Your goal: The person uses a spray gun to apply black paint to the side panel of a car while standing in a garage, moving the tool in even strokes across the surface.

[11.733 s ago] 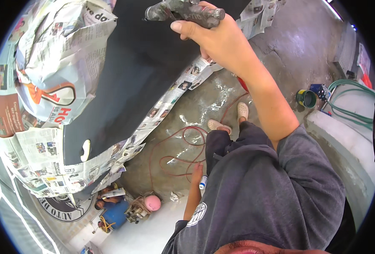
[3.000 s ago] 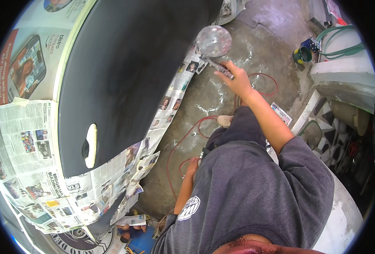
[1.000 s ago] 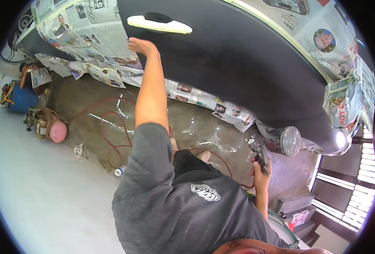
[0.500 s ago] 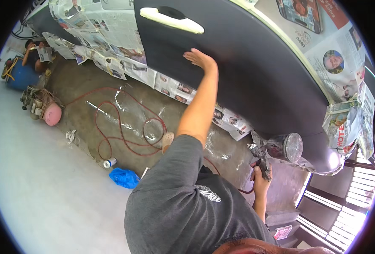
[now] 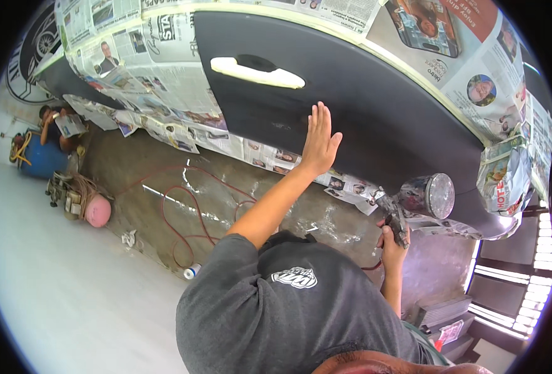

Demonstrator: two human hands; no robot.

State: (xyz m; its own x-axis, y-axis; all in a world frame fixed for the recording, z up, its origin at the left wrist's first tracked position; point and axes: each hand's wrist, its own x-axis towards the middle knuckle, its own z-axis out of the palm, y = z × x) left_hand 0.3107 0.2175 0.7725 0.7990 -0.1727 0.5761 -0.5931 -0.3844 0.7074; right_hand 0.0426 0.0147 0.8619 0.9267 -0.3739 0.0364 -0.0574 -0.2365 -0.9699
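Note:
My left hand (image 5: 321, 142) is open, fingers stretched and held together, in front of the dark grey car door (image 5: 363, 131). Whether its fingertips touch the panel I cannot tell. Above it, pale masking tape covers the door handle (image 5: 257, 73). My right hand (image 5: 393, 248), lower right, is closed round the grip of a paint spray gun (image 5: 393, 218). The gun's round cup (image 5: 439, 196) sticks out towards the door's lower part. Some of the right-hand fingers are hidden behind the gun.
Newspaper sheets (image 5: 182, 81) mask the car around the door; the side mirror (image 5: 505, 177) is wrapped too. A red hose (image 5: 170, 218) loops over the wet-looking floor. Far left are a compressor with a pink tank (image 5: 97, 210), a blue drum (image 5: 44, 156) and another person (image 5: 64, 128) holding paper.
My left hand has moved down and right along the door, its fingers now pointing upward. The right hand still grips the spray gun. The view has shifted, and a blue bag has dropped from sight.

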